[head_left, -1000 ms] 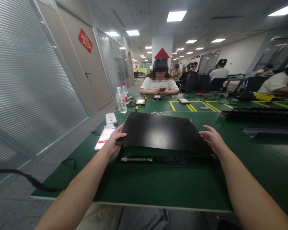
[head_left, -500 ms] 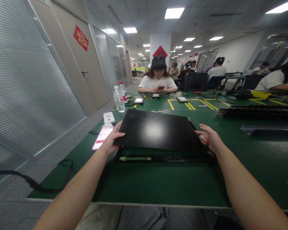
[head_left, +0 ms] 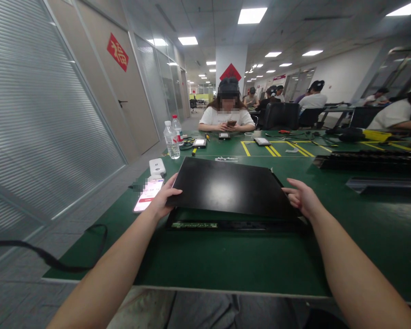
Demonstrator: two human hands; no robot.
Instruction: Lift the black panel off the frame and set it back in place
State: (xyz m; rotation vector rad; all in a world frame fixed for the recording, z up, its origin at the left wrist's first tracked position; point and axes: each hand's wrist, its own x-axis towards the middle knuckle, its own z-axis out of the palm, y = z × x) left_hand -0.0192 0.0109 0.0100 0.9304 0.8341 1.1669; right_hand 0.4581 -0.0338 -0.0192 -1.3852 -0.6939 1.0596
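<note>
A large flat black panel (head_left: pixel 229 187) is held tilted over the green table (head_left: pixel 226 260), its near edge raised. My left hand (head_left: pixel 162 201) grips the panel's near left corner, thumb on top. My right hand (head_left: pixel 303 198) grips its near right corner, fingers curled under the edge. Beneath the raised edge lies a black frame with a narrow green circuit strip (head_left: pixel 195 225) along its front.
A phone with a lit screen (head_left: pixel 149 194) and a white device (head_left: pixel 157 167) lie left of the panel. Two water bottles (head_left: pixel 171 141) stand further back. Long black parts (head_left: pixel 370 161) lie at the right. A seated person (head_left: pixel 227 119) faces me across the table. A black cable (head_left: pixel 48 260) hangs at the left.
The panel stays lifted in both hands, with only a small shift of the view. My hands hold the same corners.
</note>
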